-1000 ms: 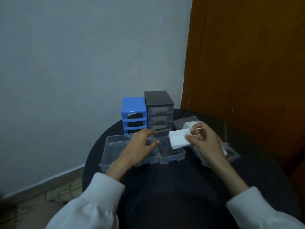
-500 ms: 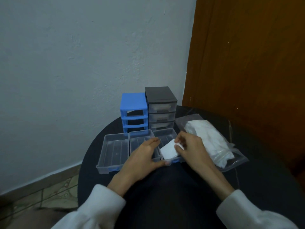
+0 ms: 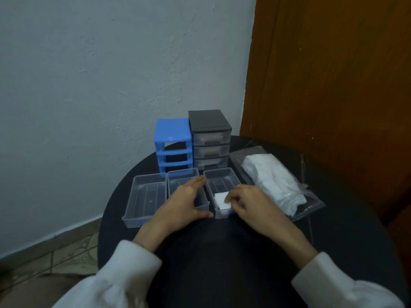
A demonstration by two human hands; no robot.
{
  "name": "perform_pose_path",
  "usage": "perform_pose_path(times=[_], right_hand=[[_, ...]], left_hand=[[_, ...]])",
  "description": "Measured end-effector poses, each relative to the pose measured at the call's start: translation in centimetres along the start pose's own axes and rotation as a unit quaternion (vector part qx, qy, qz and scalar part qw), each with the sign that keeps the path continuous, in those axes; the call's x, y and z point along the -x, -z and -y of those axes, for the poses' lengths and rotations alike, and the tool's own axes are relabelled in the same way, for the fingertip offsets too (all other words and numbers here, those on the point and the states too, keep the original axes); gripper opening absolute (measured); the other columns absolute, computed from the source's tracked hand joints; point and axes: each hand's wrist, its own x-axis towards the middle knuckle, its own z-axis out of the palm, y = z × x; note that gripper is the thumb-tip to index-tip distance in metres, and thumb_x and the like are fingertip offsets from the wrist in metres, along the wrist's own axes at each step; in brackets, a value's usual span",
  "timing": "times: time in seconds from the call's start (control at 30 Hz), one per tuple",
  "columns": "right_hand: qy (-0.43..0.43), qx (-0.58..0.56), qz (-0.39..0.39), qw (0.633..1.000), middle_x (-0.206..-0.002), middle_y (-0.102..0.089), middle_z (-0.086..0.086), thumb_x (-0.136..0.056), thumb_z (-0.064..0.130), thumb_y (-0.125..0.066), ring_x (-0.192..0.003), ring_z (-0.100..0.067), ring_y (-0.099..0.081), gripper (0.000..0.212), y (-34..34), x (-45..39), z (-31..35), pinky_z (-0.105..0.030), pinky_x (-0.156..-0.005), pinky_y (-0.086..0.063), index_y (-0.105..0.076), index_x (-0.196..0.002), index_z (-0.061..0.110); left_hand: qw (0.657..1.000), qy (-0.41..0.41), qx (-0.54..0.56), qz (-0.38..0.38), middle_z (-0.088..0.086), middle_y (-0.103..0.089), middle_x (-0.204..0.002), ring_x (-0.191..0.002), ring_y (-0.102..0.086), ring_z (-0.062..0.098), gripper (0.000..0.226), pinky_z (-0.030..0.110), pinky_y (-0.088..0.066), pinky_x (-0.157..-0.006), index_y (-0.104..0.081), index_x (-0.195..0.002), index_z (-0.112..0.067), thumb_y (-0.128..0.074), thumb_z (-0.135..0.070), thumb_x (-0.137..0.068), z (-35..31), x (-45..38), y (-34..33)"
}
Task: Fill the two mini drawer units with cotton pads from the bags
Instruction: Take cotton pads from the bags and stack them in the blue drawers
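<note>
A blue drawer unit [image 3: 172, 143], its slots empty, and a grey drawer unit [image 3: 210, 138] with its drawers in, stand at the table's back. Three clear drawers lie in a row before them: left [image 3: 144, 196], middle [image 3: 182, 177], right [image 3: 222, 181]. My right hand [image 3: 249, 203] presses a stack of white cotton pads [image 3: 220, 200] into the front of the right drawer, fingers on the stack. My left hand [image 3: 184, 205] rests over the middle drawer, thumb against the right drawer's front corner. A clear bag of cotton pads [image 3: 271, 181] lies to the right.
The round black table [image 3: 222, 252] stands against a white wall [image 3: 111, 74], with a brown wooden door [image 3: 333, 74] at the right. Tiled floor [image 3: 44, 252] shows at the lower left. White sleeves cover both forearms.
My right hand carried the cotton pads from above the bag down into the right drawer. My left hand slid forward over the middle drawer. The view tilted down slightly.
</note>
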Motion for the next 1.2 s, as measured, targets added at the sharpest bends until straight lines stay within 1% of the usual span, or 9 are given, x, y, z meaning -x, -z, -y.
perform_pose_path(times=[0.4,0.47,0.57,0.73,0.83,0.93,1.0,1.07,1.2], right_hand=[[-0.006,-0.012,0.021,1.0,-0.107,-0.06,0.007,-0.092,0.017,-0.051,-0.099,-0.007,-0.057,0.022,1.7,4.9,0.6,-0.028,-0.086,-0.048,-0.066,-0.108,0.02],[-0.003,-0.037,-0.004,0.999,-0.106,-0.06,0.008,-0.092,0.017,-0.052,-0.097,-0.004,-0.056,0.02,2.4,5.6,0.5,-0.025,-0.085,-0.047,-0.067,-0.105,0.02],[-0.033,-0.074,-0.075,0.994,-0.096,-0.062,0.012,-0.091,0.016,-0.054,-0.088,0.0,-0.057,0.014,3.9,6.8,-0.4,-0.019,-0.079,-0.049,-0.067,-0.095,0.022],[-0.142,-0.083,-0.2,0.966,-0.074,-0.063,0.008,-0.081,0.008,-0.063,-0.07,0.001,-0.058,0.011,5.7,9.3,-4.0,-0.01,-0.064,-0.043,-0.065,-0.077,0.018],[-0.197,-0.1,-0.21,0.952,-0.075,-0.065,0.003,-0.08,0.003,-0.064,-0.07,-0.004,-0.061,0.012,5.2,9.9,-5.7,-0.007,-0.064,-0.044,-0.065,-0.084,0.014],[-0.222,-0.131,-0.216,0.942,-0.078,-0.066,0.0,-0.084,0.011,-0.066,-0.071,-0.006,-0.061,0.013,4.1,9.6,-6.5,-0.003,-0.061,-0.043,-0.067,-0.097,0.011],[-0.225,-0.144,-0.23,0.936,-0.075,-0.063,0.003,-0.086,0.018,-0.066,-0.068,-0.004,-0.058,0.019,3.6,9.3,-6.7,-0.005,-0.059,-0.042,-0.066,-0.103,0.012],[-0.22,-0.146,-0.252,0.931,-0.07,-0.061,0.006,-0.085,0.021,-0.067,-0.063,-0.003,-0.055,0.018,3.5,9.0,-6.9,-0.006,-0.056,-0.041,-0.068,-0.101,0.014],[-0.209,-0.167,-0.26,0.928,-0.069,-0.067,0.007,-0.083,0.022,-0.07,-0.058,-0.003,-0.06,0.011,3.4,8.4,-7.4,-0.009,-0.055,-0.042,-0.073,-0.091,0.015]], left_hand=[[1.0,0.012,-0.025,0.014,0.002,-0.023,-0.155,-0.142,-0.022,0.013,0.083,0.019,-0.013,-0.111,-0.027,-0.146,-0.012,-0.074,-0.024,-0.079,-0.1,0.0,0.3],[0.999,0.012,-0.029,0.017,0.002,-0.024,-0.155,-0.142,-0.022,0.014,0.085,0.021,-0.014,-0.113,-0.026,-0.146,-0.012,-0.075,-0.024,-0.077,-0.3,-0.1,0.6],[1.0,-0.002,-0.022,0.014,0.001,-0.027,-0.153,-0.14,-0.026,0.013,0.085,0.017,-0.017,-0.108,-0.028,-0.146,-0.015,-0.076,-0.021,-0.077,-1.2,0.1,1.3],[0.994,-0.076,0.071,-0.034,-0.005,-0.047,-0.14,-0.121,-0.04,-0.002,0.062,0.003,-0.028,-0.094,-0.045,-0.136,-0.024,-0.071,-0.015,-0.08,-4.4,0.1,1.9],[0.984,-0.12,0.114,-0.066,-0.006,-0.055,-0.131,-0.117,-0.048,0.002,0.046,0.013,-0.036,-0.095,-0.054,-0.127,-0.025,-0.069,-0.022,-0.083,-7.4,-0.8,0.1],[0.979,-0.15,0.106,-0.093,-0.005,-0.054,-0.13,-0.119,-0.048,0.008,0.047,0.014,-0.033,-0.095,-0.053,-0.127,-0.022,-0.069,-0.029,-0.083,-10.2,-2.3,-2.6],[0.977,-0.17,0.103,-0.076,0.0,-0.049,-0.136,-0.125,-0.045,0.012,0.053,0.014,-0.029,-0.098,-0.048,-0.133,-0.017,-0.068,-0.027,-0.084,-11.6,-3.5,-4.3],[0.981,-0.173,0.084,-0.04,0.002,-0.044,-0.142,-0.129,-0.04,0.014,0.058,0.015,-0.024,-0.102,-0.042,-0.138,-0.014,-0.065,-0.025,-0.086,-12.4,-4.4,-5.7],[0.983,-0.16,0.079,-0.044,0.004,-0.053,-0.132,-0.122,-0.048,0.017,0.046,0.025,-0.036,-0.103,-0.051,-0.131,-0.011,-0.062,-0.016,-0.086,-12.5,-5.4,-7.0]])
